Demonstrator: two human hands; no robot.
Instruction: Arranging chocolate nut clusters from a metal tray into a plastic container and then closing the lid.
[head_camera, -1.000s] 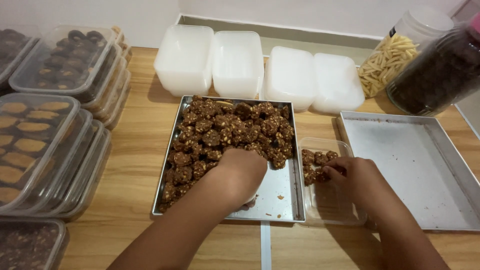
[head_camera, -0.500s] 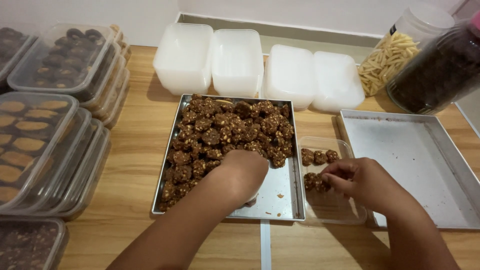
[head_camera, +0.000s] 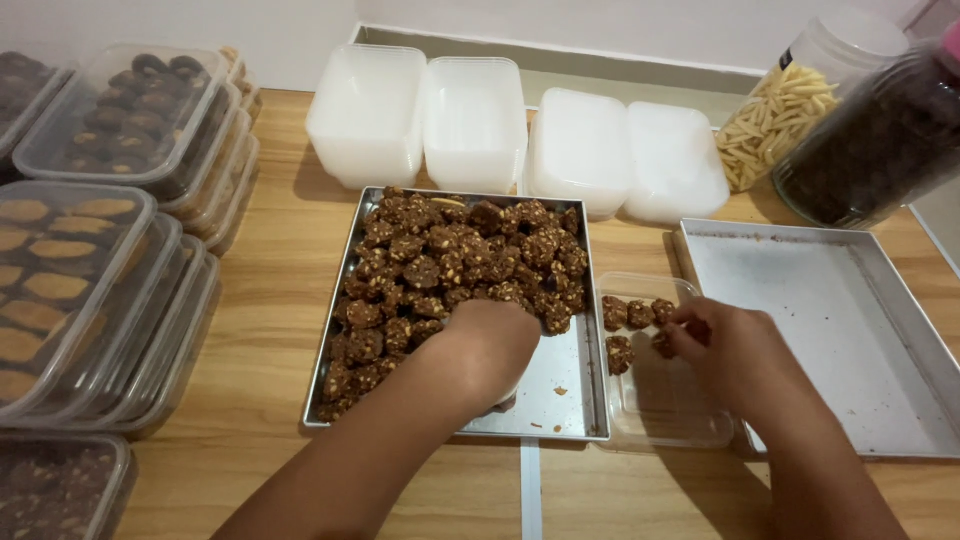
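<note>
The left hand (head_camera: 487, 350) rests curled over cookies (head_camera: 450, 265) heaped in the metal tray (head_camera: 560, 400); its grasp is hidden. The right hand (head_camera: 735, 355) pinches one cookie (head_camera: 664, 343) inside the clear container (head_camera: 660, 415). The cookies look light and crumbly, best held by their edges. The right fingertips are partly obscured.

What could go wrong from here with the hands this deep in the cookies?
1. The left hand rests on the cookies heaped in the metal tray; pressing down may crumble them, and crumbs already lie on the bare tray floor.
2. The right hand places a cookie in the clear plastic box, which looks light; a nudge might slide it against the empty tray.
</note>
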